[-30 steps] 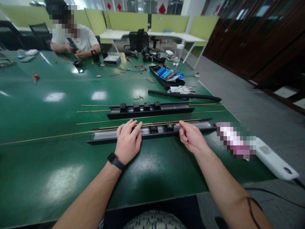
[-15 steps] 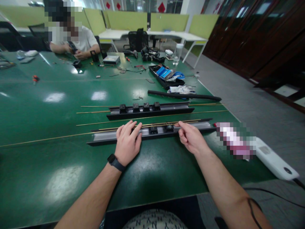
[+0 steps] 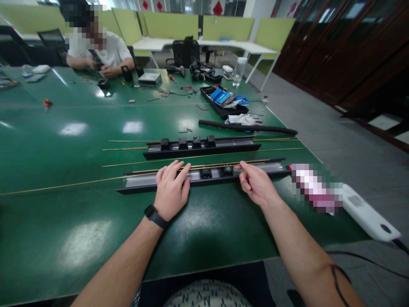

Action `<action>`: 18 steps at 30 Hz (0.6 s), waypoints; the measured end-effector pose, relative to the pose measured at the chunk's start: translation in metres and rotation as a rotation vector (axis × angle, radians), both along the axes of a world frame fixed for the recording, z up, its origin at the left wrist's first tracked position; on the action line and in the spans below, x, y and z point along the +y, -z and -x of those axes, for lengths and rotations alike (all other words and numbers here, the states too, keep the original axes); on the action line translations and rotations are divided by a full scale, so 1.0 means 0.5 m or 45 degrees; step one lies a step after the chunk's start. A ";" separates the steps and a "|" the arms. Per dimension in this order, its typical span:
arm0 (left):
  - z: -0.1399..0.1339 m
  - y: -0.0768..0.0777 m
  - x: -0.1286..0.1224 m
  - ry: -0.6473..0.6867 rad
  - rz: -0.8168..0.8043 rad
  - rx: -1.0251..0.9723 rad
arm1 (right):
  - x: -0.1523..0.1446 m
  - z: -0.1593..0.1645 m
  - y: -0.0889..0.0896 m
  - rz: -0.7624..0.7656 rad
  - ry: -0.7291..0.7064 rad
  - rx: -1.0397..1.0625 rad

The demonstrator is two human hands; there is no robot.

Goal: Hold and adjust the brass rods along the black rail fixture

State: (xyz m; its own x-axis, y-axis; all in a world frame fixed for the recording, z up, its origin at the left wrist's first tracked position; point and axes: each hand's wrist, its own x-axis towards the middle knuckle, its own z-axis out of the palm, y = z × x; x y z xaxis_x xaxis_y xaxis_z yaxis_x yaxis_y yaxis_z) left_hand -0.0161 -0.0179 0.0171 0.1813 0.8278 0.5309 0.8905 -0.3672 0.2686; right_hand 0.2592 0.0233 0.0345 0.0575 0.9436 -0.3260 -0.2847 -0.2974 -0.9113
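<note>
A long black channel (image 3: 153, 185) with a pale grey inside lies across the green table in front of me. Two small black blocks (image 3: 206, 172) sit in it between my hands. Thin brass rods (image 3: 211, 166) run along its far side. My left hand (image 3: 172, 187) rests over the channel's left part, fingers spread and touching the rods. My right hand (image 3: 257, 183) is at the right part, its fingers curled and the tips closed at a brass rod near the second block. The thumb's exact hold is partly hidden.
Behind lies a second black channel (image 3: 201, 151) with several black blocks, loose brass rods around it. Farther back are a black strip (image 3: 249, 128), white gloves (image 3: 244, 119) and a black tray (image 3: 220, 111). A white power strip (image 3: 367, 213) lies right. Another person (image 3: 99, 51) sits across.
Both hands stay almost in place on the channel and rods. The view has shifted very slightly; nothing else visibly differs.
</note>
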 end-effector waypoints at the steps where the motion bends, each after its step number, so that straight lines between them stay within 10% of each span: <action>1: 0.000 0.000 0.000 0.001 -0.001 -0.001 | 0.000 0.000 0.000 -0.002 0.015 0.015; 18: 0.000 -0.001 0.000 0.002 0.005 -0.010 | 0.002 -0.003 0.003 0.000 -0.001 0.027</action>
State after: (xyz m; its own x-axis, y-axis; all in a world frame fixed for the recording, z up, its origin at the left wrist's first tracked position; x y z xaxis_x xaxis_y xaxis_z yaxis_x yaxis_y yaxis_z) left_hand -0.0159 -0.0179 0.0175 0.1780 0.8299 0.5288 0.8878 -0.3672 0.2774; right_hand 0.2605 0.0245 0.0329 0.0497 0.9437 -0.3271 -0.3035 -0.2978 -0.9051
